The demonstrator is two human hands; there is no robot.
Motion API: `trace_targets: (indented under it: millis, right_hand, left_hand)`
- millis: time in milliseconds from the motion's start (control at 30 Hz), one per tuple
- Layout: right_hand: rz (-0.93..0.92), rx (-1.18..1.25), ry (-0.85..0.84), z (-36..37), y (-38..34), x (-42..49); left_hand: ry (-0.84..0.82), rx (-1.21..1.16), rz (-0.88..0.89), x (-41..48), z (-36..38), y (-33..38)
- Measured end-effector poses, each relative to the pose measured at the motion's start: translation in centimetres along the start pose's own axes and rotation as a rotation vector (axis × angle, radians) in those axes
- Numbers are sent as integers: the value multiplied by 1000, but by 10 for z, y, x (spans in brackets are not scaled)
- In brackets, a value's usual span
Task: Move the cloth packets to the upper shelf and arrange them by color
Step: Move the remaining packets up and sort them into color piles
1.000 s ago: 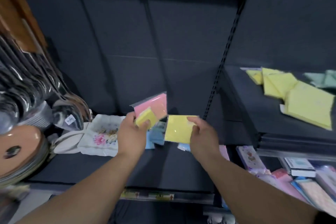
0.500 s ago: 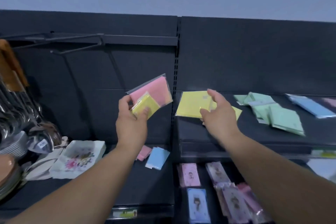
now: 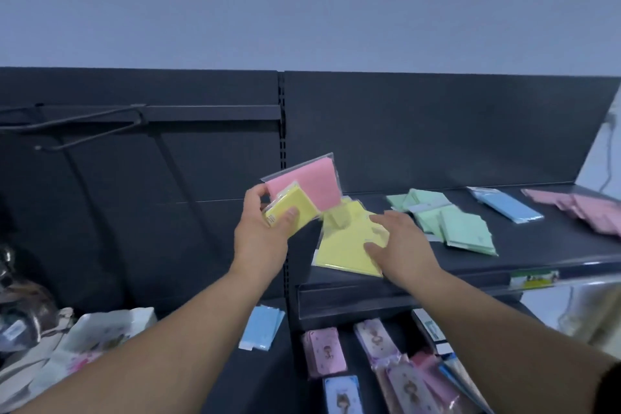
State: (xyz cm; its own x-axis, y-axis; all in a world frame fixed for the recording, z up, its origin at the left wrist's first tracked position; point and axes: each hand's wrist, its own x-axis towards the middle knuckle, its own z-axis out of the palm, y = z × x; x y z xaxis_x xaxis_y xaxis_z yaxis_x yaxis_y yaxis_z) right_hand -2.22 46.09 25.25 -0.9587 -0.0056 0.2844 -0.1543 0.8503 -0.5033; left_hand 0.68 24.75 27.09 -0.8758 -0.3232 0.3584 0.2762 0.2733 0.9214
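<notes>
Pressing yellow packet (image 3: 342, 250) onto upper shelf (image 3: 544, 245) with flat right hand (image 3: 403, 250), gripping pink-and-yellow pair (image 3: 314, 188) in left hand (image 3: 258, 240), leaving blue packet (image 3: 262, 326) at seven o'clock.

Over the upper shelf (image 3: 537, 242) it's open air up to the top of the back panel (image 3: 437, 131), so 12 o'clock is yr free way in. From yr right hand (image 3: 403, 245), flat on the yellow pile (image 3: 339, 254), green packets (image 3: 465, 228) crowd 2–3 o'clock. Bare strip btwn them and the blue packet (image 3: 507, 208); bare front edge too. Pink pile (image 3: 584, 212) fills the far rt end. At 9–10 o'clock: slotted upright (image 3: 282, 144) and yr left hand (image 3: 262, 239) gripping pink and yellow packets (image 3: 312, 185).
</notes>
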Motion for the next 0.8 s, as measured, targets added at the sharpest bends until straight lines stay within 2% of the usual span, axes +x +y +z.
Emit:
trace_targets:
  millis: [100,267,367,533,800]
  right_hand:
    - [-4,224,96,-10,-12,3]
    - [146,689,146,-24,-19,0]
    - [231,887,194,-35,-6,-8]
    - [310,919,356,-57,33,-24]
    - [465,831,627,-98,122,-43]
  left_hand:
    - [-124,-9,35,15,8,5]
    - [-376,-44,65,28,37,12]
    - [-457,-25,87,27,61,18]
    - [-521,48,107,22,103,29]
    - [-556,133,104,3,182,42]
